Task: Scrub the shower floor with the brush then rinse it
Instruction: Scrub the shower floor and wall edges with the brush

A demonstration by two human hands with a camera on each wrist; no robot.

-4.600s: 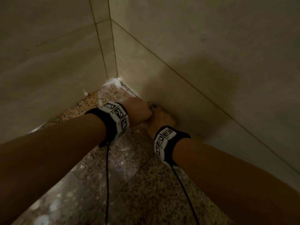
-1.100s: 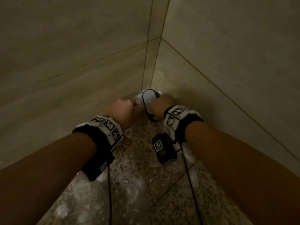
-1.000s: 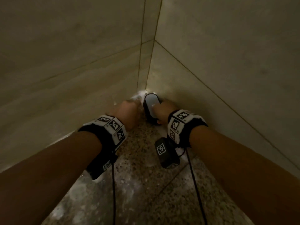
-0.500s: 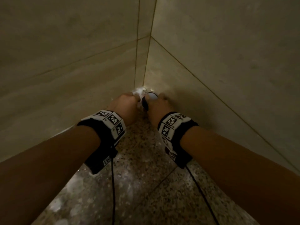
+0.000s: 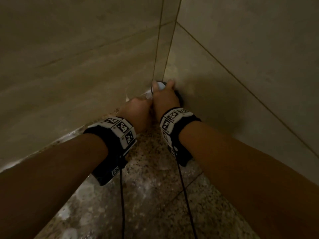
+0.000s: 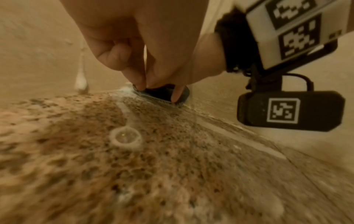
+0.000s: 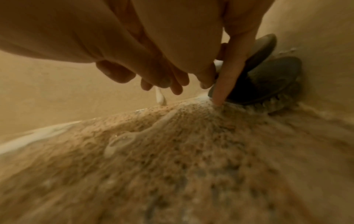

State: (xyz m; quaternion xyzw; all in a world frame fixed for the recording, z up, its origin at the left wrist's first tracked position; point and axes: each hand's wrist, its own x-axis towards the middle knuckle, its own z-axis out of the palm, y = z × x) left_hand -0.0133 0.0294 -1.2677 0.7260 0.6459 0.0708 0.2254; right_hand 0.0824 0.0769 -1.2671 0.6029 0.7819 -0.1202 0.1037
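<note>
Head view: brush (image 5: 159, 86) has a dark oval body with a pale panel on its top face; the wrist views show short pale bristles along its lower edge, pressed onto the shower floor (image 5: 155, 195). The floor is speckled granite-like tile, wet, with patches of white foam (image 6: 125, 136).

Orientation: the brush sits bristles-down. Its long axis runs along the base of the right-hand wall (image 5: 241, 49), with the far end pointing into the corner where the two walls meet.

Position: the brush lies in that corner, against the foot of the right-hand wall. It is directly under and ahead of the right hand (image 5: 164, 100), which grips it from above, fingers curled over the top and one fingertip (image 7: 218, 97) reaching down the near side to the floor. The left hand (image 5: 136, 111) is just beside the right hand, touching it, fingers curled in; whether it holds any part of the brush cannot be determined.
</note>
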